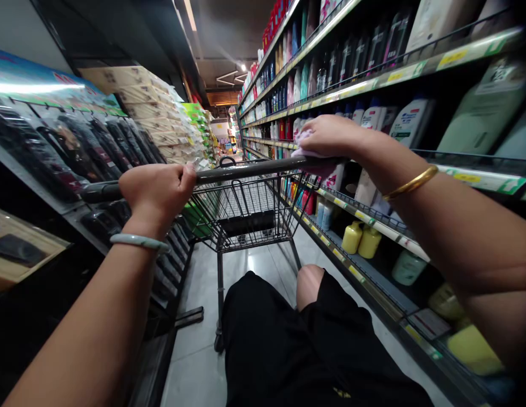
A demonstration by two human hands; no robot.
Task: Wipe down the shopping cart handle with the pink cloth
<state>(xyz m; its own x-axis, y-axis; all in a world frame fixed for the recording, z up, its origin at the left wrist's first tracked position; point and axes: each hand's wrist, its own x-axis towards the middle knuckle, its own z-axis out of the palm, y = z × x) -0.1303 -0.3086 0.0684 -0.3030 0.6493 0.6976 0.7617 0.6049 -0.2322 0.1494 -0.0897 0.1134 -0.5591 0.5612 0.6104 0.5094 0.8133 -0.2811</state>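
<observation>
My left hand (pixel 155 189) is wrapped round the left part of the shopping cart's handle (pixel 246 169), thumb on top. At the handle's right end, my right hand (pixel 324 135) is closed on a crumpled pale purple cloth (pixel 307 150), which rests against the bar. Part of the cloth hangs below the handle. The wire shopping cart (pixel 250 226) stands in front of my knees, and no goods show in the part of its basket that I can see. A pale bangle (pixel 139 242) circles my left wrist and a gold one (pixel 411 183) my right forearm.
Shelves (pixel 373 85) full of bottles run along the right, close to my arm. Packaged goods hang on a rack (pixel 89 141) at the left, with stacked boxes (pixel 148 107) beyond. Between them the tiled aisle floor (pixel 195 288) leads ahead. Yellow bottles (pixel 360 240) stand low on the right.
</observation>
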